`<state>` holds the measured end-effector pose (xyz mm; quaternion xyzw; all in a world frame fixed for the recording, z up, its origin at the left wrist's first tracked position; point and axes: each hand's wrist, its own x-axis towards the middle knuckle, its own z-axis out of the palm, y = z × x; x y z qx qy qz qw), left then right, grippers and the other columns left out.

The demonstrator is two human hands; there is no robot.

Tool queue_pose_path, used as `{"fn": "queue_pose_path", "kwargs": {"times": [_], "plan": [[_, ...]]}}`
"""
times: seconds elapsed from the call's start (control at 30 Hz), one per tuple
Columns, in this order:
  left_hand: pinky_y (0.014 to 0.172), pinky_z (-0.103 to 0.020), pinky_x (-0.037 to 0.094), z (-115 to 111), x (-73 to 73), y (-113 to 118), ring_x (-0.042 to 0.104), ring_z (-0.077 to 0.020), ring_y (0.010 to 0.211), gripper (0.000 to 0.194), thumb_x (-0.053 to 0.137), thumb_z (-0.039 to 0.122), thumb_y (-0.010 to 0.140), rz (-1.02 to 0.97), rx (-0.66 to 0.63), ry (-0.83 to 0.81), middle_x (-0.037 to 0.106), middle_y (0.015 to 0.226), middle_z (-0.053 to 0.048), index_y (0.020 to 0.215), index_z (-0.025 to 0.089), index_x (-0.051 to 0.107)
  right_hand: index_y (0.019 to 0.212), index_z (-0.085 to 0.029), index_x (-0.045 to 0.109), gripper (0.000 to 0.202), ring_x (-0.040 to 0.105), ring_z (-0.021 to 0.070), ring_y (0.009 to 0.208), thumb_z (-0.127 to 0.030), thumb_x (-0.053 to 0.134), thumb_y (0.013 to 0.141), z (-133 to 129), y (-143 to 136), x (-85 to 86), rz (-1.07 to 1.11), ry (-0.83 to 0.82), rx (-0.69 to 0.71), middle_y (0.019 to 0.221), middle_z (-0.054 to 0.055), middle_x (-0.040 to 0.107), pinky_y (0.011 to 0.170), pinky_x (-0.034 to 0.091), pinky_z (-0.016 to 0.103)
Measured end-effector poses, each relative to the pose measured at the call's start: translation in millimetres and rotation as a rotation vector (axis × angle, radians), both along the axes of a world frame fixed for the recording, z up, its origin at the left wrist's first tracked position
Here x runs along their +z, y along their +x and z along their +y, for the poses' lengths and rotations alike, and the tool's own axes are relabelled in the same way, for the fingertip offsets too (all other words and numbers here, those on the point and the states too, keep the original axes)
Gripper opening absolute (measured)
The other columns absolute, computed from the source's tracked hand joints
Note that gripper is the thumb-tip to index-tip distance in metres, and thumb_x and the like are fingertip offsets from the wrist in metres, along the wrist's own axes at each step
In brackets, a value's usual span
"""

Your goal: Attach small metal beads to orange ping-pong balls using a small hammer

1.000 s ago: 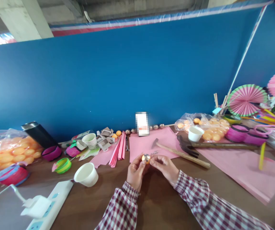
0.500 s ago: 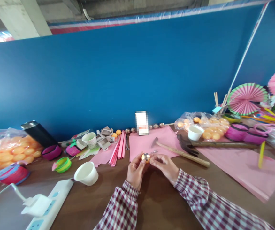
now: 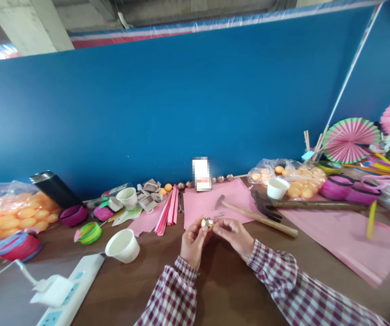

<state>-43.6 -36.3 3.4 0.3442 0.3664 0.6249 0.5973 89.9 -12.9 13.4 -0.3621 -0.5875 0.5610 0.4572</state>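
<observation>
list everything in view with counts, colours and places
ball: 1, orange with silvery top, front centre
hammers: 2, wooden handles, right of centre
pink paper: several sheets, centre and right
folded strips: several, pink, left of centre
silvery balls: at least 5, back edge
bags of balls: at least 2, orange, both sides
tubs: 2, white, left and right
flask: 1, black, back left
power strip: 1, white, front left
fans: 2, pink, far right
partition: 1, blue, behind
table: 1, brown, below
other small items: uncounted, mixed colours, both sides
left hand: 1, checked sleeve, holding ball
right hand: 1, checked sleeve, beside ball
</observation>
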Motion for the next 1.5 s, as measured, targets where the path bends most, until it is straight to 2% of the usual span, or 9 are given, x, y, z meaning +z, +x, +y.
{"fn": "queue_pose_path", "kwargs": {"times": [0.1,0.3,0.43,0.57,0.83,1.0,1.23,1.4,1.5], "plan": [[0.082,-0.034,0.046,0.5,-2.5,0.9,0.057,-0.0205,0.092,0.038,0.062,0.024,0.065,0.032,0.027,-0.004,0.062,0.101,-0.007,0.102,0.016,0.057,0.066,-0.014,0.059,0.020,0.052,0.0108,0.066,-0.033,0.061,0.065,-0.4,0.5,-0.2,-0.026,-0.001,-0.032,0.072,0.001,0.060,0.066,0.042,0.025],[0.079,-0.033,0.048,0.9,-7.3,0.2,0.057,-0.0205,0.092,0.037,0.063,0.024,0.065,0.040,0.055,-0.005,0.063,0.100,-0.006,0.101,0.017,0.058,0.066,-0.015,0.058,0.022,0.055,0.0115,0.061,-0.034,0.065,0.059,-0.1,-0.6,-4.1,-0.023,-0.030,-0.093,0.066,0.001,0.061,0.062,0.045,0.026],[0.077,-0.031,0.049,1.7,-10.7,-0.6,0.058,-0.0196,0.091,0.036,0.063,0.025,0.065,0.058,0.089,-0.027,0.062,0.100,-0.006,0.100,0.017,0.059,0.083,-0.017,0.057,0.032,0.059,0.0157,0.075,-0.034,0.067,0.058,-0.3,-3.4,-7.7,0.123,-0.091,-0.049,0.080,0.003,0.064,0.066,0.048,0.029],[0.077,-0.031,0.049,1.8,-12.6,-0.4,0.057,-0.0198,0.092,0.037,0.063,0.026,0.066,0.078,0.098,-0.023,0.061,0.102,-0.006,0.101,0.018,0.059,0.092,-0.018,0.061,0.035,0.058,0.0195,0.086,-0.034,0.065,0.061,-1.0,-4.4,-11.8,0.075,-0.068,-0.056,0.089,0.005,0.065,0.074,0.048,0.032],[0.079,-0.033,0.049,1.1,-15.2,-0.2,0.057,-0.0203,0.092,0.038,0.061,0.027,0.067,0.134,0.100,-0.008,0.062,0.102,-0.005,0.105,0.018,0.057,0.094,-0.020,0.064,0.035,0.061,0.0176,0.071,-0.036,0.064,0.062,-4.6,-6.7,-12.3,0.079,-0.116,-0.092,0.083,0.004,0.067,0.069,0.051,0.032],[0.083,-0.036,0.046,2.7,-19.9,-2.0,0.054,-0.0232,0.098,0.042,0.061,0.029,0.067,0.227,0.114,0.018,0.060,0.106,-0.008,0.106,0.017,0.056,0.093,-0.020,0.065,0.035,0.061,0.0170,0.072,-0.036,0.064,0.062,-7.0,-7.4,-10.5,0.104,-0.118,-0.090,0.083,0.003,0.067,0.069,0.050,0.031],[0.083,-0.035,0.046,-0.6,-17.3,-1.2,0.054,-0.0238,0.098,0.039,0.061,0.028,0.066,0.261,0.107,0.028,0.060,0.106,-0.007,0.104,0.017,0.058,0.090,-0.019,0.065,0.035,0.060,0.0161,0.068,-0.039,0.064,0.061,-7.3,-7.3,-11.2,0.087,-0.106,-0.106,0.077,0.003,0.067,0.066,0.050,0.031],[0.082,-0.035,0.047,1.0,-14.7,-0.4,0.055,-0.0230,0.097,0.038,0.062,0.027,0.066,0.153,0.067,-0.013,0.060,0.105,-0.006,0.103,0.018,0.058,0.086,-0.017,0.062,0.036,0.059,0.0151,0.064,-0.042,0.063,0.061,-4.8,-7.6,-12.3,0.048,-0.112,-0.130,0.074,0.004,0.065,0.060,0.050,0.028],[0.081,-0.034,0.047,3.4,-11.1,-0.2,0.056,-0.0207,0.093,0.038,0.062,0.027,0.066,0.038,0.026,-0.071,0.061,0.103,-0.006,0.102,0.018,0.058,0.089,-0.017,0.059,0.034,0.059,0.0145,0.067,-0.039,0.062,0.064,-4.1,-7.9,-12.2,0.061,-0.055,-0.105,0.080,0.004,0.063,0.064,0.050,0.029]]}}
